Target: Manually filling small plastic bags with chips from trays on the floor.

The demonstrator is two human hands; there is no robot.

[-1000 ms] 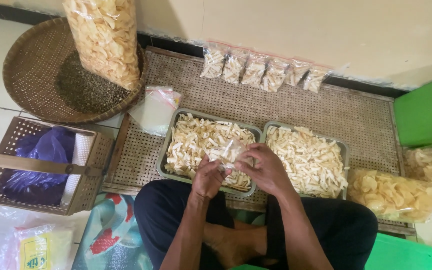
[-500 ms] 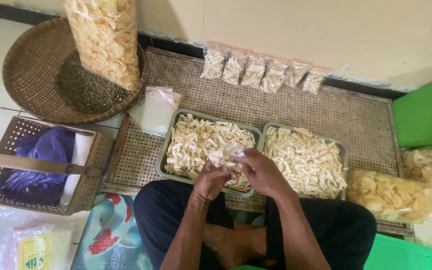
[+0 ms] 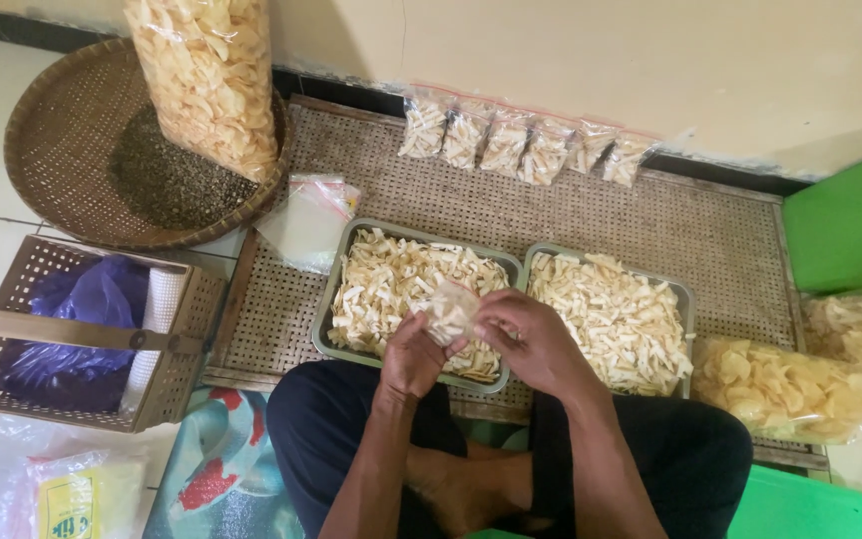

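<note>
On the woven mat [image 3: 571,215] before the seated person, two metal trays stood side by side, touching along their long edges. The left tray [image 3: 336,289] and the right tray [image 3: 688,299] were both heaped with pale cracker strips.

Item held: one small clear bag [image 3: 451,309], partly filled with strips, raised just above the near edge of the left tray. The left hand [image 3: 413,354] was closed around the bag from below, fingers curled about its lower part. The right hand [image 3: 531,344] was closed on the bag's upper right side, fingertips pinching the plastic. The two hands met at the bag.

Against the wall [image 3: 650,70], at the mat's far edge: a row of filled small bags [image 3: 521,148], leaning one beside the next.

Left of the mat: a round woven basket tray [image 3: 62,150] bearing a tall clear sack of crackers [image 3: 207,80], upright. Just beside the left tray, an empty clear plastic bag [image 3: 306,220] lay flat.

Near left: a lattice basket with a handle [image 3: 52,329], holding blue plastic [image 3: 87,309].

Right of the trays: a large bag of round yellowish crackers [image 3: 785,384], lying on its side. A green object [image 3: 850,220] stood at the right edge, its kind not clear.
</note>
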